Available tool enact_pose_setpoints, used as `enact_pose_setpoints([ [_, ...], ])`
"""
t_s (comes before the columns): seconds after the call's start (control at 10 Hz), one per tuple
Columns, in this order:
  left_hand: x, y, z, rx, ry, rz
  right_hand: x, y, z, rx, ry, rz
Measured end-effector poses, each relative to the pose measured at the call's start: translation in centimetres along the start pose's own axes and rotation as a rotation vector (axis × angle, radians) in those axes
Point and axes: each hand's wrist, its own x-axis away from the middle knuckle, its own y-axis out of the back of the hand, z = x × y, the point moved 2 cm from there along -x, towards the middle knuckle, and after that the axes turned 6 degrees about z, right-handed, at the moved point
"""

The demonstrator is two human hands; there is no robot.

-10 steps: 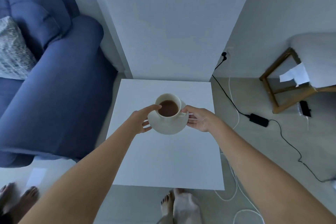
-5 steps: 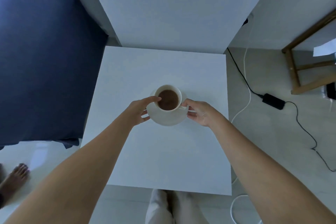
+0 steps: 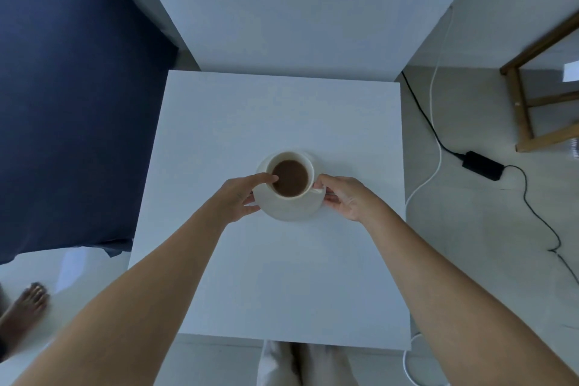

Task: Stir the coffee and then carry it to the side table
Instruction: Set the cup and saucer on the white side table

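Both arms reach up from the bottom of the frame: left hand and right hand pinch opposite edges of the saucer at centre. On it sits the coffee cup, brown coffee inside, over the white side table. Beyond, a navy sofa fills the upper left.

No sleeves seen, both forearms bare right up to frame edge. Left hand and right hand also bare: no rings, watch or bands spotted. Light beige trousers glimpsed at bottom of frame, fabric loose and creased. Feet not made out, hidden under trouser cloth.
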Motion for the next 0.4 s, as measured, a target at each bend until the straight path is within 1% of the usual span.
enact_pose_setpoints([
  [0.2,-0.3,0.1,0.0,-0.042,-0.015,-0.015,-0.3,0.0,-0.3,-0.028,-0.019,-0.028],
  [0.3,0.0,0.1,-0.3,-0.079,-0.030,-0.015,0.0,-0.1,-0.3,0.094,-0.050,-0.064],
  [0.4,1.2,0.1,-0.2,-0.101,-0.062,-0.015,1.2,0.3,-0.5,0.207,-0.013,-0.158],
])
